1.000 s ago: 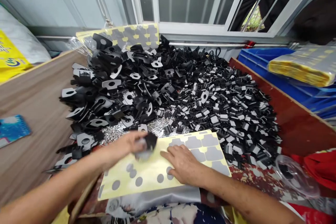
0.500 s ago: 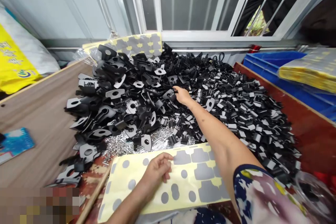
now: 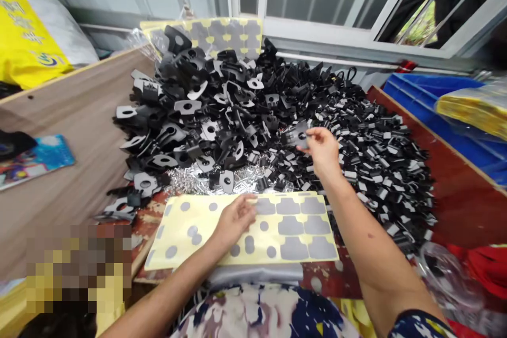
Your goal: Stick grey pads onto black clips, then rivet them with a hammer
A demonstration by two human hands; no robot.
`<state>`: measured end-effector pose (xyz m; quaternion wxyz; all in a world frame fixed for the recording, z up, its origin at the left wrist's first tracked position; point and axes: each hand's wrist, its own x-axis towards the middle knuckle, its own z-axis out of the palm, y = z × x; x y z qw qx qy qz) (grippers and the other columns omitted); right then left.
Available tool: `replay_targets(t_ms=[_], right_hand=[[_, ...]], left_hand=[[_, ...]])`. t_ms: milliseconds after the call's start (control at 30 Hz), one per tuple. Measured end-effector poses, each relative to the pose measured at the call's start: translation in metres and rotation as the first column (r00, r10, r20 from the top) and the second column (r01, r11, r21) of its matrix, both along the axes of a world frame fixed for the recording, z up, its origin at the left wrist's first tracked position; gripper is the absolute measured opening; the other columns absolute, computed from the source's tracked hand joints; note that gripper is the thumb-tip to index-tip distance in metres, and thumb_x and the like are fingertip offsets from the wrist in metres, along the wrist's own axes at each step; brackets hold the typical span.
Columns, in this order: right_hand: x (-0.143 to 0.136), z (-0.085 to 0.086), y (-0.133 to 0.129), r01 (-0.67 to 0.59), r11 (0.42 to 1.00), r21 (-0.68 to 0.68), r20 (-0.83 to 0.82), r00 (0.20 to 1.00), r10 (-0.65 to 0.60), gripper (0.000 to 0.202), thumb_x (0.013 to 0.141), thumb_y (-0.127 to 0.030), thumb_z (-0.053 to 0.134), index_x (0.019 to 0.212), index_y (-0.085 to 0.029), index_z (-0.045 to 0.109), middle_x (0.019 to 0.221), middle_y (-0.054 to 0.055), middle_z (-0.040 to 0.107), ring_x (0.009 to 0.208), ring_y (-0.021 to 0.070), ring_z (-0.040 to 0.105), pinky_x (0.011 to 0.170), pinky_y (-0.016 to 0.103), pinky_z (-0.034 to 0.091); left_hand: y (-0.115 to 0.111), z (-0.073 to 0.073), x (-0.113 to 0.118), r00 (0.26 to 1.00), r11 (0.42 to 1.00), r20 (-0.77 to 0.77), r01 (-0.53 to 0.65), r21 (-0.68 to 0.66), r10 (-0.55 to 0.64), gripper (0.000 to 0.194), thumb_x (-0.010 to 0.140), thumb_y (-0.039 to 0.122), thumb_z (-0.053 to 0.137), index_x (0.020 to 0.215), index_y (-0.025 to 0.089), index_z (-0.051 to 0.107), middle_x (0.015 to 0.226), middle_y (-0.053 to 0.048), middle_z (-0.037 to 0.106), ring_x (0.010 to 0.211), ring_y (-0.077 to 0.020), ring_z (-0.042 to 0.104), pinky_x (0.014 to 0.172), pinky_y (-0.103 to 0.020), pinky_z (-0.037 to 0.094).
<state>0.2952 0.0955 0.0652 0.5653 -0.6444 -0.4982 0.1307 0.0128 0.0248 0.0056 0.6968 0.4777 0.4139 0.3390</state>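
My right hand (image 3: 325, 150) pinches a flat black plastic clip part (image 3: 297, 134) with a round hole, held above the heap. On the yellow backing sheet (image 3: 178, 232), my left hand (image 3: 236, 216) rests with its fingers loosely bent and somewhat apart. Its fingertips lie at the left edge of a grey sticker (image 3: 265, 206); whether they lift that edge is hidden. More grey shaped stickers (image 3: 291, 225) cover the right of the sheet, and grey round dots are scattered on its left. Behind the sheet lies a big heap of black clip parts (image 3: 188, 107).
Small silvery metal pins (image 3: 184, 179) lie between sheet and heap. Smaller black pieces (image 3: 380, 169) spread to the right. A blue crate (image 3: 415, 111) with yellow sheets (image 3: 473, 108) stands at the right, a wooden board (image 3: 79, 116) at the left. A clear plastic container (image 3: 439, 269) sits front right.
My right hand has come back from the heap toward the right, now bringing a black clip part. My left hand stays at the sticker's edge. The view has tilted down.
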Motion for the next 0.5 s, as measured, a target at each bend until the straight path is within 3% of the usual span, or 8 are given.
replay_targets(t_ms=[67,133,200,267,333,400,500], right_hand=[[-0.047,-0.028,-0.046,-0.197,0.978,-0.068,-0.242,0.954,0.175,0.018,0.086,-0.027,0.056,0.104,-0.025,0.056,0.088,0.0,0.06,0.07,0.0171,0.064,0.068,0.035,0.06],[-0.091,-0.054,-0.09,-0.348,0.931,-0.107,-0.261,0.914,0.311,0.01,0.088,-0.029,0.059,0.096,-0.027,0.054,0.083,-0.002,0.062,0.072,0.0174,0.066,0.067,0.031,0.059],[-0.117,-0.072,-0.122,-0.41,0.899,-0.152,-0.245,0.897,0.367,0.009,0.087,-0.029,0.064,0.09,-0.027,0.056,0.075,-0.002,0.063,0.068,0.0188,0.066,0.063,0.031,0.058],[-0.12,-0.082,-0.14,-0.381,0.907,-0.18,-0.207,0.916,0.344,0.006,0.087,-0.028,0.065,0.092,-0.027,0.061,0.08,0.0,0.067,0.071,0.0211,0.067,0.067,0.034,0.058],[-0.108,-0.088,-0.146,-0.302,0.934,-0.193,-0.123,0.952,0.282,0.01,0.088,-0.024,0.06,0.097,-0.025,0.065,0.095,0.005,0.07,0.088,0.0245,0.068,0.081,0.039,0.058],[-0.096,-0.094,-0.146,-0.246,0.947,-0.207,0.021,0.966,0.256,0.019,0.089,-0.019,0.054,0.1,-0.023,0.068,0.11,0.009,0.071,0.107,0.027,0.064,0.097,0.046,0.053],[-0.09,-0.101,-0.145,-0.247,0.939,-0.24,0.165,0.943,0.29,0.029,0.09,-0.015,0.046,0.102,-0.023,0.072,0.118,0.009,0.072,0.117,0.0263,0.061,0.104,0.049,0.049]], left_hand=[[-0.008,0.012,0.013,0.98,0.995,0.173,-0.093,-0.047,0.1,0.065,0.077,0.024,0.086,0.136,0.026,0.058,0.102,-0.005,0.074,0.092,-0.0189,0.07,0.075,-0.026,0.055],[-0.012,0.019,0.02,0.909,0.964,0.323,-0.233,-0.128,0.263,0.077,0.077,0.025,0.086,0.144,0.03,0.049,0.109,-0.004,0.074,0.101,-0.0194,0.07,0.087,-0.029,0.055],[-0.01,0.02,0.018,0.846,0.92,0.363,-0.343,-0.191,0.391,0.072,0.077,0.028,0.085,0.14,0.03,0.05,0.1,-0.002,0.073,0.091,-0.0184,0.07,0.084,-0.029,0.056],[-0.004,0.016,0.008,0.848,0.899,0.311,-0.369,-0.237,0.43,0.065,0.077,0.026,0.084,0.133,0.03,0.052,0.091,0.0,0.07,0.079,-0.0173,0.069,0.077,-0.031,0.058],[0.004,0.009,-0.005,0.888,0.899,0.238,-0.318,-0.3,0.394,0.062,0.074,0.018,0.083,0.126,0.03,0.052,0.088,0.002,0.067,0.072,-0.0164,0.068,0.073,-0.034,0.06],[0.009,0.001,-0.017,0.922,0.894,0.196,-0.242,-0.377,0.333,0.058,0.068,0.007,0.082,0.116,0.025,0.055,0.086,0.001,0.065,0.07,-0.0161,0.067,0.072,-0.037,0.063],[0.014,-0.011,-0.027,0.942,0.883,0.194,-0.169,-0.438,0.276,0.05,0.062,0.0,0.082,0.103,0.02,0.06,0.091,-0.004,0.065,0.076,-0.0194,0.07,0.069,-0.035,0.064]])
